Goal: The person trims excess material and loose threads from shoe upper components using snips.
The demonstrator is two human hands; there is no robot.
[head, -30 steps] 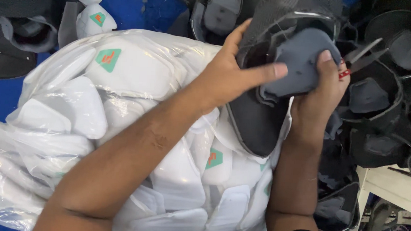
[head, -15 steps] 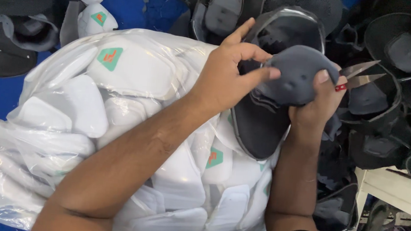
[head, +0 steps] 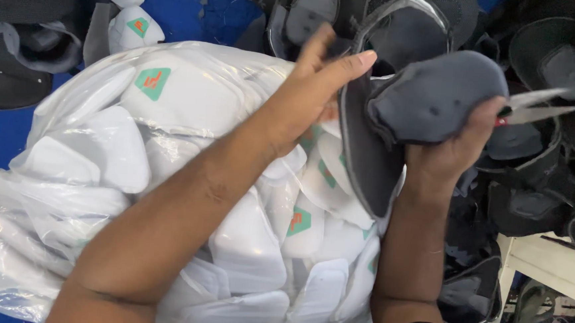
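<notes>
Right hand (head: 451, 155) clenched on grey padded piece (head: 438, 97) plus scissors (head: 537, 107), upper right of frame; left hand (head: 312, 90) open, fingers touching its edge. Risk: blades nick fingers or clear bag of white pads (head: 167, 174) below

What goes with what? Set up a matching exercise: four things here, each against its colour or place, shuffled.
Things:
1. grey foam pad
2. clear plastic bag of pads
3. scissors
4. white stool

Descriptions:
A. lower right corner
B. in the right hand, blades pointing right
C. under the left forearm, holds white pieces
D. folded in the right hand's grip

Pairs: 1-D, 2-C, 3-B, 4-A
</notes>
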